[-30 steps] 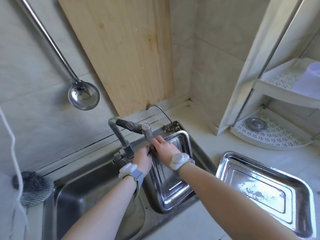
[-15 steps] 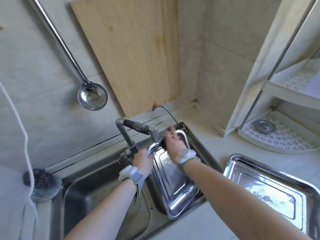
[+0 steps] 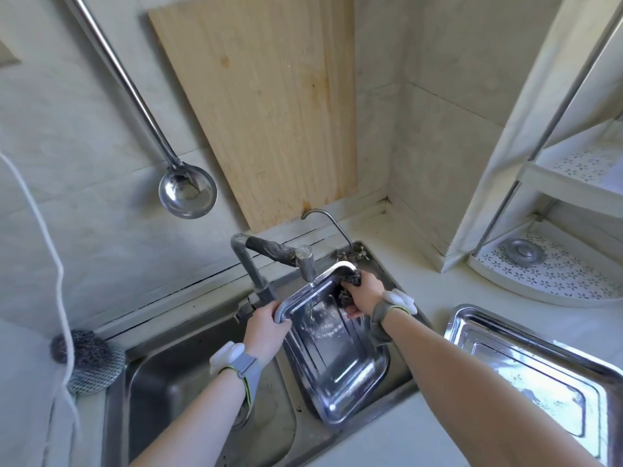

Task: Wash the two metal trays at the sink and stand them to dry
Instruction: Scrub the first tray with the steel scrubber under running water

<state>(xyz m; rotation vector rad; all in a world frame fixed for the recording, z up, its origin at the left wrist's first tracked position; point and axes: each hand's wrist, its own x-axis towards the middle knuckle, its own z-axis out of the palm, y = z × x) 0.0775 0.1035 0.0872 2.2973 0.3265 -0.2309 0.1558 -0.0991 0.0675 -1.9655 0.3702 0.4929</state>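
Steel sink [image 3: 188, 365] in tiled corner counter [image 3: 435, 298], left hand [image 3: 266, 328] grip clamped on tray [image 3: 337, 358], right hand [image 3: 365, 293] grip clamped on scourer [image 3: 352, 281]

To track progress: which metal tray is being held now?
The tilted tray in the sink, left hand gripping its rim; the counter tray lies flat, untouched.

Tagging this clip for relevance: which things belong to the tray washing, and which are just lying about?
In use: shiny metal tray in the sink, gripped by left hand; dark wire scrubber in right hand; grey faucet; second metal tray on the counter.
Idle: steel ladle; pale wooden board; white corner shelf; grey scouring ball.
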